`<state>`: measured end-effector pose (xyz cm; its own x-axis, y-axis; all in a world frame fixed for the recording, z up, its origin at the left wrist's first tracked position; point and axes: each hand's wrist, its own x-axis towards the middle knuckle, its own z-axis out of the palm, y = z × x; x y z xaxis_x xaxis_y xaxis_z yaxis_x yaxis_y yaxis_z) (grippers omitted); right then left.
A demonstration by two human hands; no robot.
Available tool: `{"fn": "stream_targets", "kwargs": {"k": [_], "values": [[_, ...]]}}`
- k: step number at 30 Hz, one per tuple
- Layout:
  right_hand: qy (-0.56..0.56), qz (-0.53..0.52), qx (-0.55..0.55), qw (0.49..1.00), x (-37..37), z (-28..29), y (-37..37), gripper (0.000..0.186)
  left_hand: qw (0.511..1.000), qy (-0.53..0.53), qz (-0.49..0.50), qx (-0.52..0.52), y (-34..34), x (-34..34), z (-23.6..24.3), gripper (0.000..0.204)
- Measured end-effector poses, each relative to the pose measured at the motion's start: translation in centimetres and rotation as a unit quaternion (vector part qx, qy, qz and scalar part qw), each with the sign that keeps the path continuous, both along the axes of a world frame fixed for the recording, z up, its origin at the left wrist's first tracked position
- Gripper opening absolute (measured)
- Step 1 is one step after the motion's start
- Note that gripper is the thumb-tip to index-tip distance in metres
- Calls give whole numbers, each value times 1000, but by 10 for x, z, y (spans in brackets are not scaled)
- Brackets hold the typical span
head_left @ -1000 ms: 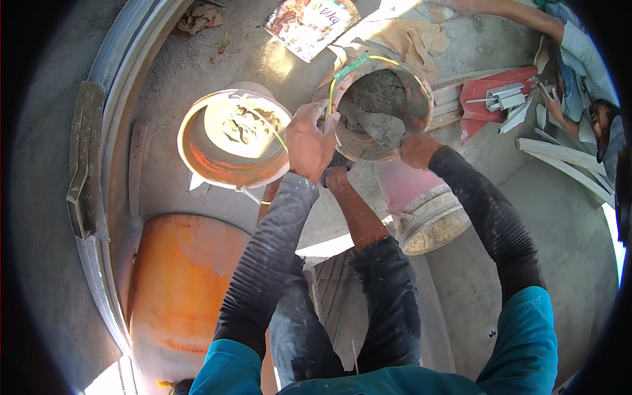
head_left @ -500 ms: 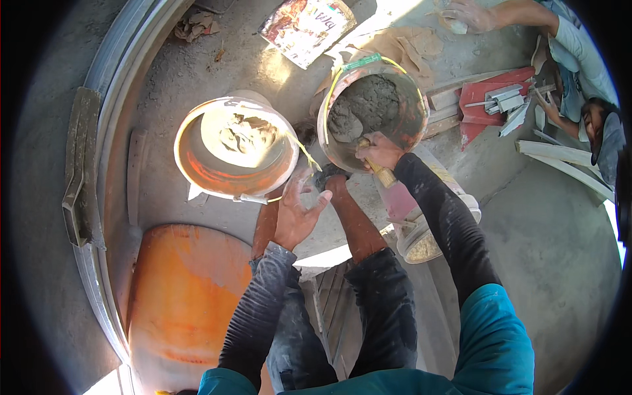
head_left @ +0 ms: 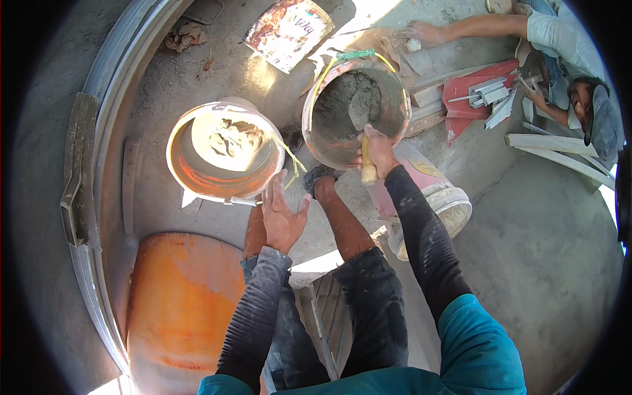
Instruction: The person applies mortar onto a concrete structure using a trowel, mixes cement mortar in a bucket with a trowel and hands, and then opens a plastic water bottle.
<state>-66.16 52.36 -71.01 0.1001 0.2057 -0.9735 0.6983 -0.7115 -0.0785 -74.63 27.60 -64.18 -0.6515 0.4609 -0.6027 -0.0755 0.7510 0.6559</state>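
Observation:
My right hand [head_left: 378, 151] is closed round the wooden handle [head_left: 368, 169] of a trowel. The trowel's grey blade [head_left: 360, 112] reaches into wet mortar [head_left: 342, 95] inside a bucket [head_left: 309, 135] with a yellow cord and green grip. My left hand [head_left: 282, 217] holds nothing. Its fingers are spread, close to the near right rim of a second bucket [head_left: 172, 155], whose inside has orange stains. A pale, sunlit container with lumpy material [head_left: 230, 138] is in that bucket; a yellow cord [head_left: 289, 155] hangs off its right side.
An orange drum-like object [head_left: 184, 296] stands at lower left. Right of my legs are a tipped pale bucket [head_left: 451, 204] and a wooden frame [head_left: 322, 316]. A stained can [head_left: 289, 36] lies beyond the buckets. At upper right, a co-worker's hand [head_left: 424, 33] reaches over boards, near a red sheet with metal offcuts [head_left: 487, 92].
The trowel's blade has moved into the middle of the mortar, and its handle now points more straight toward me. My left hand remains spread. The co-worker's arm has stretched farther left.

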Motion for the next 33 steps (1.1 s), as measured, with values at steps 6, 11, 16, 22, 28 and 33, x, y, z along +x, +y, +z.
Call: {"fn": "stream_targets", "kwargs": {"k": [6, 11, 16, 22, 28, 33], "values": [[-41, 303, -76, 949, -22, 11, 3, 40, 999, 22, -7, -49, -2, 0, -21, 38], [-3, 198, -87, 976, -38, 13, 28, 37, 988, -119, 27, -99, -6, -38, 34, 26], [-47, 340, -146, 928, -29, -23, -22, 32, 952, -115, 280, -45, -49, -86, 67, 14], [22, 849, 106, 517, -9, 51, 8, 21, 913, -162, 374, -16, -92, -162, 102, 10], [-19, 907, 145, 396, -1, 8, 28, 19, 898, -148, 412, 41, -108, -178, 106, 23], [95, 895, 51, 433, -12, -9, 12, 21, 855, -134, 494, 80, -114, -185, 101, 25]]}}
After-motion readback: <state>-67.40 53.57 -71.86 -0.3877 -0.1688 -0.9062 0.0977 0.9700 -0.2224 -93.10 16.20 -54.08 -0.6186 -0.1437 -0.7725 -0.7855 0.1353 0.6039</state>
